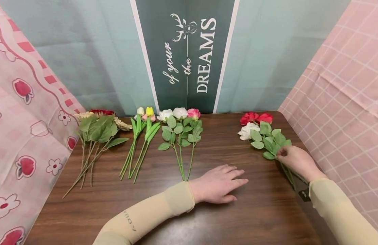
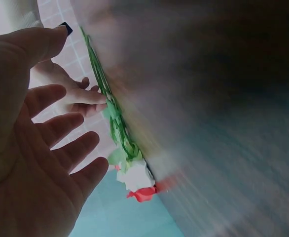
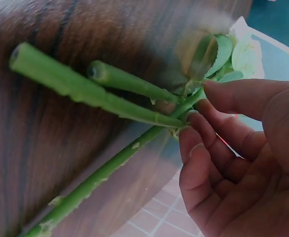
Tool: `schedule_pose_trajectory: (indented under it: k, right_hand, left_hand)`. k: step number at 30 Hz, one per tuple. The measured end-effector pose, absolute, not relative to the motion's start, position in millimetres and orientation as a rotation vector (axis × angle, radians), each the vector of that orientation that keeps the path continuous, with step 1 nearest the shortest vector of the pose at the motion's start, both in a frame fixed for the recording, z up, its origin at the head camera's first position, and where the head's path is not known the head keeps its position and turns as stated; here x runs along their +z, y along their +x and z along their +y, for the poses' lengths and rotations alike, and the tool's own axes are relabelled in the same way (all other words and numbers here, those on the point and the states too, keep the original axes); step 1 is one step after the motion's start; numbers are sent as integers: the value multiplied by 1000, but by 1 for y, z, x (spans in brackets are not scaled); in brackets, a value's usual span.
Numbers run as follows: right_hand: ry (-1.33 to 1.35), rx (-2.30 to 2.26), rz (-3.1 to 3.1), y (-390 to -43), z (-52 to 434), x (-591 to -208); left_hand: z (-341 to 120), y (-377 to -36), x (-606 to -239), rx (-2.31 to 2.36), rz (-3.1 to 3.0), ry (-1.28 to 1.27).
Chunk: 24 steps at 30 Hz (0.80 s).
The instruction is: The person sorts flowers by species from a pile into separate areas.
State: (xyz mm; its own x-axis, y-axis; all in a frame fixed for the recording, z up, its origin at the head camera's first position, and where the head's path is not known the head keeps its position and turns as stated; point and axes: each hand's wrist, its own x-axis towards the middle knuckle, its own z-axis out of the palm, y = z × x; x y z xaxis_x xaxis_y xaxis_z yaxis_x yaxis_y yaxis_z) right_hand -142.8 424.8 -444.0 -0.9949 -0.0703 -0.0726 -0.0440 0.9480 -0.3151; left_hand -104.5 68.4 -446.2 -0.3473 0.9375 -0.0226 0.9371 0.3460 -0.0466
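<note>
A bunch of red and white roses [image 1: 262, 134] lies at the right of the brown table [image 1: 207, 217], heads toward the back. My right hand [image 1: 280, 157] rests on its stems just below the leaves. In the right wrist view the thumb and fingertips [image 3: 191, 133] pinch where the green stems [image 3: 85, 91] meet. My left hand [image 1: 235, 180] lies flat on the table's middle, fingers straight and spread, holding nothing. The left wrist view shows its open palm [image 2: 31, 163], with the roses [image 2: 134, 175] and the right hand [image 2: 75, 96] beyond it.
Three more bunches lie side by side along the back: sunflowers with a red bloom [image 1: 97, 131], tulips [image 1: 143, 136], and white and pink roses [image 1: 179, 131]. A green banner [image 1: 189, 54] hangs behind. Pink cloths [image 1: 20, 129] flank the table.
</note>
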Motion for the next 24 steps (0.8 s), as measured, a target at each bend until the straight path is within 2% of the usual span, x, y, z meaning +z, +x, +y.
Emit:
schedule_pose_trajectory:
  k: [14,24]
  right_hand:
    - [37,-451,3029,-145,443,-450]
    - [164,-645,3036,-138,457,-443]
  left_hand:
    - [72,-103,-450,65,-2576,-1794]
    - [68,-104,-451,26,-2586,-1786]
